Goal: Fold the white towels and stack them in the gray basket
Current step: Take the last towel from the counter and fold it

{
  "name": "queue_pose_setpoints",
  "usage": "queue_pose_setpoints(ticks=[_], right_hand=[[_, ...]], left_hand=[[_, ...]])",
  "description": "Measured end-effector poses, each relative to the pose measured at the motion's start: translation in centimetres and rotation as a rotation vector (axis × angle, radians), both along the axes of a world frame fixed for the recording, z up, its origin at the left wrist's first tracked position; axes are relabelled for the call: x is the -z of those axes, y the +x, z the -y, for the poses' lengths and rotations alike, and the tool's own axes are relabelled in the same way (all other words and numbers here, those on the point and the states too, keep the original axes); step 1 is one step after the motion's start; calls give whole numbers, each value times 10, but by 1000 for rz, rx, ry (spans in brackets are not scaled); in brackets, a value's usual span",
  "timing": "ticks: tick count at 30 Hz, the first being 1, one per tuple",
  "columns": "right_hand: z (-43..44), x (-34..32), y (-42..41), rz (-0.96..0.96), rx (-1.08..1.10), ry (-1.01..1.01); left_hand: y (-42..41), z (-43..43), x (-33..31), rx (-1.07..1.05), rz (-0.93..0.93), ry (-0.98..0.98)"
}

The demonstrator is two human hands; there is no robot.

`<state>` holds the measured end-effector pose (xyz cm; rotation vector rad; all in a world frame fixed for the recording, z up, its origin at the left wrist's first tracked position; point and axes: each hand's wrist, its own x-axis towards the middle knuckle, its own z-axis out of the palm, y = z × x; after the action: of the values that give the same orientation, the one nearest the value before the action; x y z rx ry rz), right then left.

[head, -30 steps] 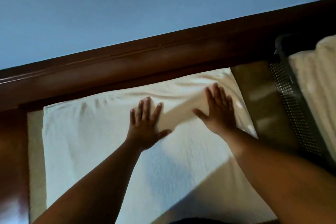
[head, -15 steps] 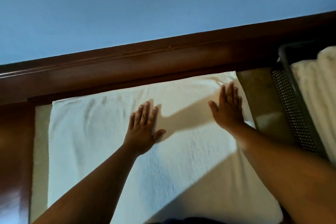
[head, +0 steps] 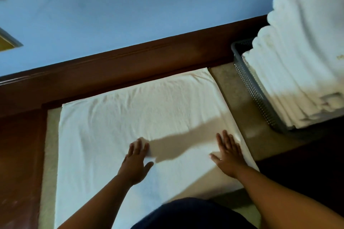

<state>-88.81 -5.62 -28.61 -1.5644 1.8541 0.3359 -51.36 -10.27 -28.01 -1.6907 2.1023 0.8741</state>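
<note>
A white towel [head: 130, 117] lies spread flat on a beige tabletop [head: 232, 98]. My left hand [head: 135, 160] presses flat on the towel near its middle, fingers straight. Near the towel's right edge, my right hand [head: 228, 152] also lies flat with its fingers spread. At the right stands the gray basket [head: 247, 80] with perforated walls. A tall stack of folded white towels [head: 297, 61] fills the basket and rises well above its rim.
A dark wooden rail [head: 130, 67] runs along the far edge of the table under a blue wall [head: 130, 5]. Dark wood borders the left side [head: 20, 154]. My dark clothing [head: 186, 214] shows at the bottom.
Both hands have slid toward me across the towel, staying flat. The view has tilted, so more of the towel's far part and the basket's towel stack now shows.
</note>
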Motion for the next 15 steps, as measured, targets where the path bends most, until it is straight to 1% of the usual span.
queue_pose_setpoints(ticks=[8, 12, 15], right_hand=[[-60, -6, -45, -34, 142, 74], [-74, -8, -58, -44, 154, 70], [-72, -12, -57, -68, 127, 78]], left_hand=[[-47, -41, -4, 110, 57, 88], [-60, -52, -5, 91, 68, 98], [-61, -58, -5, 68, 58, 65]])
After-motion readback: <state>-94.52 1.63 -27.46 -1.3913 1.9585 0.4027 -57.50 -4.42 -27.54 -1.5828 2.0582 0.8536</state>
